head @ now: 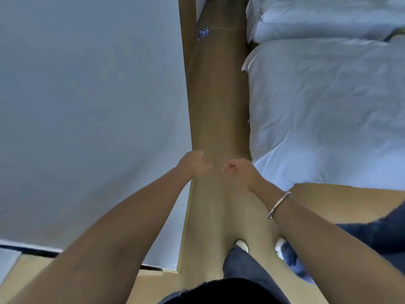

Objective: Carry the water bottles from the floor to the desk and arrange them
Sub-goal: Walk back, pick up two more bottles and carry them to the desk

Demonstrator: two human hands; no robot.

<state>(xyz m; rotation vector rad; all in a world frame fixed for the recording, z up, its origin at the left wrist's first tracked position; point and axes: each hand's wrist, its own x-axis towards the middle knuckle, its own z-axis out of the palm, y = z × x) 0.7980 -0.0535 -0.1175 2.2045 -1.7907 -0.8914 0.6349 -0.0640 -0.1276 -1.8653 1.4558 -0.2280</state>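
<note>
Several water bottles (202,32) with blue labels stand on the brown floor far down the aisle, close to the left wall. My left hand (194,164) and my right hand (237,171) are stretched out in front of me above the floor, side by side and nearly touching. Both have their fingers curled into fists and hold nothing. A metal bangle (279,205) circles my right wrist. The desk is not in view.
A narrow strip of brown floor (219,102) runs ahead between a pale wall (87,95) on the left and a bed with white bedding (328,106) on the right. My legs in blue jeans and white shoes (242,245) show below.
</note>
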